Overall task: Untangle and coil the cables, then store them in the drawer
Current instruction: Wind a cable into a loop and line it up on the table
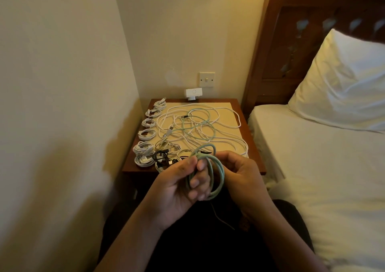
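Cable (pixel 221 175) mint-green, coiled, perhaps four loops, left hand (pixel 177 186) gripping.

Two hands (pixel 177 186) (pixel 239 173), one green coil (pixel 218 180), one pillow (pixel 341 84)

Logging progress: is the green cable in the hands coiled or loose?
Mostly coiled: the green cable hangs in several loops gripped by the left hand; one loop rises to the right hand.

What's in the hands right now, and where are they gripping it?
A coiled green cable: left hand pinches the loops' left side, right hand grips their right side.
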`<state>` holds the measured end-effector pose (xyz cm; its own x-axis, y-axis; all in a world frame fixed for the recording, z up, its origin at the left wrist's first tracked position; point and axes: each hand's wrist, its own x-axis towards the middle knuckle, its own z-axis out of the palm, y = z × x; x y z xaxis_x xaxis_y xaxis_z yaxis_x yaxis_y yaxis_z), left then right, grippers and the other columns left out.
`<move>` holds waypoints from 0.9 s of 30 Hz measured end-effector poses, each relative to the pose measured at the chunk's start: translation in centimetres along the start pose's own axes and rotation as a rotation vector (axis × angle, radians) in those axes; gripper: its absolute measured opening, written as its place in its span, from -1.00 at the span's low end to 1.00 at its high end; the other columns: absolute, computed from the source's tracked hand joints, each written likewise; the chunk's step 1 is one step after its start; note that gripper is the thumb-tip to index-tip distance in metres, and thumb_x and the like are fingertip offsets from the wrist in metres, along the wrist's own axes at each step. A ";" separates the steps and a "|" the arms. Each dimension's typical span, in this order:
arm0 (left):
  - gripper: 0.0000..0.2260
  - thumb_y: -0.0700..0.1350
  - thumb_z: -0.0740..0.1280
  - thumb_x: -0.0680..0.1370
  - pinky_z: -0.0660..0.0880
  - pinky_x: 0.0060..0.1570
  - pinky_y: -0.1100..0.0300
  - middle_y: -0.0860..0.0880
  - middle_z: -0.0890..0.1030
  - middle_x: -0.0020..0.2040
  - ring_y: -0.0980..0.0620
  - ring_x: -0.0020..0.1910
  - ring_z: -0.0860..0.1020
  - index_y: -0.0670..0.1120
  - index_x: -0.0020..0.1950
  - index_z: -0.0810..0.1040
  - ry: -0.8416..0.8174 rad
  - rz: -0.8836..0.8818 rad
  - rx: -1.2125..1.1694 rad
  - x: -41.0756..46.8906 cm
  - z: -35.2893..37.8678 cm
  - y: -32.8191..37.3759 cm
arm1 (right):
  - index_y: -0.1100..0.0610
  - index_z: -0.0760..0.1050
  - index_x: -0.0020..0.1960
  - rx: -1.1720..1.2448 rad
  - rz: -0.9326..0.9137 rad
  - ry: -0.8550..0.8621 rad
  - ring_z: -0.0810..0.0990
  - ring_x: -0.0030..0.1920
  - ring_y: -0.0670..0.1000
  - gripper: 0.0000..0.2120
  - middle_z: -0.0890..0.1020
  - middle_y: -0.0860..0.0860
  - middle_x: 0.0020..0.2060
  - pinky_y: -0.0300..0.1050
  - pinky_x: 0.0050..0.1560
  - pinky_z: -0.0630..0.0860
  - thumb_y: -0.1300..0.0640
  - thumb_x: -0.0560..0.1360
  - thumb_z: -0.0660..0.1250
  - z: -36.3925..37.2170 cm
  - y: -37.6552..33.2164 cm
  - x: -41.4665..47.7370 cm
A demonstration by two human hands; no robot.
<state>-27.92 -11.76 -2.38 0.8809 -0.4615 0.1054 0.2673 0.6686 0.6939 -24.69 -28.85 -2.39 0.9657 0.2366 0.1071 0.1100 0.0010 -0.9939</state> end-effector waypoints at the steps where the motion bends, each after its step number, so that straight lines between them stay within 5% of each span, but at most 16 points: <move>1: -0.80 -0.09 0.22 0.66 0.41 -0.32 0.18 -0.04 0.42 -0.34 0.08 -0.45 0.42 -0.20 -0.02 0.52 0.056 0.019 0.010 0.0 0.0 -0.2 | 0.19 0.66 0.10 0.103 0.063 0.009 0.74 -0.08 0.06 -0.87 0.76 0.11 -0.08 -0.11 -0.05 0.66 0.25 0.57 0.42 0.3 0.0 -0.2; 9: -0.77 -0.04 0.33 0.59 0.44 -0.32 0.16 -0.11 0.47 -0.34 -0.01 -0.43 0.44 -0.18 -0.11 0.62 0.498 0.146 0.499 -1.1 0.4 -0.5 | 0.22 0.66 0.04 0.320 0.197 0.021 0.73 -0.08 0.12 -0.88 0.74 0.21 -0.08 -0.10 -0.09 0.65 0.22 0.52 0.46 1.2 1.2 -1.2; 12: -0.75 -0.07 0.26 0.69 0.48 -0.21 0.29 0.03 0.60 -0.29 0.11 -0.28 0.57 -0.08 -0.12 0.63 0.655 0.265 0.753 -1.1 1.1 -1.2 | 0.27 0.62 0.11 0.337 0.186 0.004 0.74 -0.03 0.16 -0.84 0.74 0.21 -0.03 -0.07 -0.06 0.67 0.24 0.55 0.42 1.5 1.5 -1.2; 16: -0.80 -0.03 0.20 0.70 0.50 0.01 0.34 0.14 0.71 0.00 0.22 0.05 0.64 0.07 0.11 0.63 0.668 0.226 0.888 -1.0 0.9 -1.4 | 0.23 0.62 0.15 0.392 0.254 -0.083 0.73 -0.04 0.13 -0.74 0.74 0.21 -0.02 -0.08 -0.04 0.67 0.15 0.49 0.41 1.5 1.3 -1.2; 23: -0.85 -0.04 0.18 0.71 0.43 -0.18 0.44 0.22 0.65 -0.09 0.29 -0.07 0.60 0.07 0.08 0.55 0.729 0.198 1.187 -0.7 -0.2 -2.2 | 0.21 0.68 0.20 0.572 0.449 -0.278 0.68 0.07 0.09 -0.67 0.70 0.17 0.05 0.01 0.18 0.56 0.07 0.60 0.26 0.6 1.7 -1.2; 27: -0.88 -0.04 0.19 0.70 0.45 -0.16 0.45 0.13 0.64 -0.10 0.31 -0.06 0.59 0.06 0.12 0.52 0.711 0.212 1.354 -0.9 -0.2 -2.5 | 0.02 0.70 0.16 0.317 0.374 -0.364 0.69 0.08 0.04 -0.80 0.72 0.06 0.05 0.10 0.26 0.57 0.10 0.56 0.42 0.9 1.9 -1.5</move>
<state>-29.31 -12.89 -4.39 0.9586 0.1970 0.2056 -0.0792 -0.5093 0.8570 -26.18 -28.30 -4.50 0.7767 0.5938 -0.2101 -0.3501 0.1297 -0.9277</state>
